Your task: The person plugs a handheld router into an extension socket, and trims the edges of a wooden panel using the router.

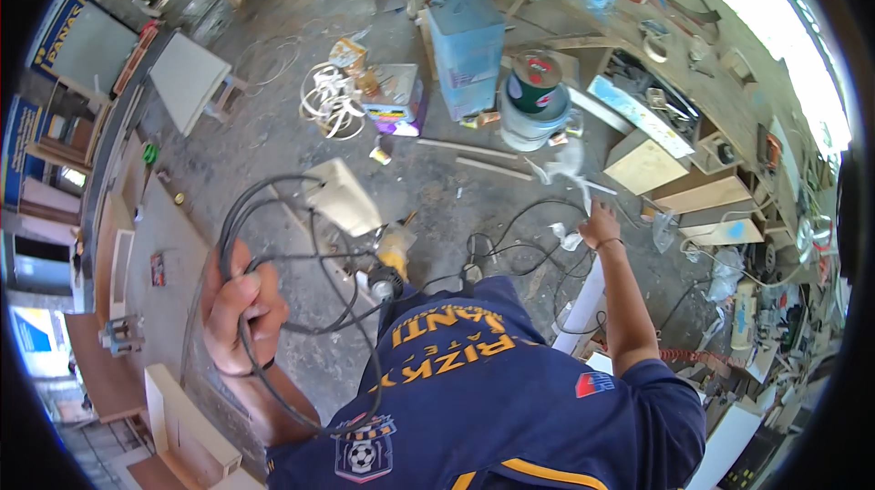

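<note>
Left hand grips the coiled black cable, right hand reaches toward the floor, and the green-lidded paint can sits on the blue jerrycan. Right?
Not quite. In the head view the paint can sits on a white bucket, beside the blue jerrycan, not on it. The rest holds: the left hand grips the coiled black cable, and the right hand reaches toward the floor.

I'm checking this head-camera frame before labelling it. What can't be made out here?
- Head view: the black cable coiled in the left hand runs down behind the blue shirt; its far end is hidden.
- The yellow power tool is partly covered by the shirt's shoulder; its type is unclear.
- The right hand points away; its fingertips and anything they touch are too small to tell.
- The cluttered workbench bends and blurs at the rim.
</note>
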A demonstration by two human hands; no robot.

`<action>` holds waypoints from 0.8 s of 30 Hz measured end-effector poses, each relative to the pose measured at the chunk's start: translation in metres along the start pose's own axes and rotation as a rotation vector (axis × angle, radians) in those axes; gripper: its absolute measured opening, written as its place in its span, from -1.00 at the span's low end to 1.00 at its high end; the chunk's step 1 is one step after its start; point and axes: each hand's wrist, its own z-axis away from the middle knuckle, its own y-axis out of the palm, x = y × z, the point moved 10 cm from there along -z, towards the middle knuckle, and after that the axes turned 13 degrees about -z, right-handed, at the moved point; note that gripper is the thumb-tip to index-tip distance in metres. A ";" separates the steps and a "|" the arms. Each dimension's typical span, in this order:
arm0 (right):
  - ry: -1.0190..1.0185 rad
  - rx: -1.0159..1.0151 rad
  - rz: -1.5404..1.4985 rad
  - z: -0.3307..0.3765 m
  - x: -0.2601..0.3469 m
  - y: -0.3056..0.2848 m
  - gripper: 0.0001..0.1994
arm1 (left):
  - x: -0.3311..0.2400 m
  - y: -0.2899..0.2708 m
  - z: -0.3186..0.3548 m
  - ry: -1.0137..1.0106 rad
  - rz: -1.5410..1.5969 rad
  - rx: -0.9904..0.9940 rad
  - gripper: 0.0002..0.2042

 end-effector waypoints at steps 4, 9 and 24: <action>0.153 0.616 -0.997 0.030 0.060 0.085 -0.55 | -0.013 0.036 -0.018 -0.006 -0.038 0.138 -0.82; 0.738 1.266 -1.741 0.115 0.217 0.176 -0.08 | -0.027 0.074 -0.040 -0.015 0.027 0.341 -0.79; 1.001 0.702 -1.972 0.031 0.197 0.198 -0.62 | 0.013 0.024 -0.168 -0.142 0.051 0.440 -0.80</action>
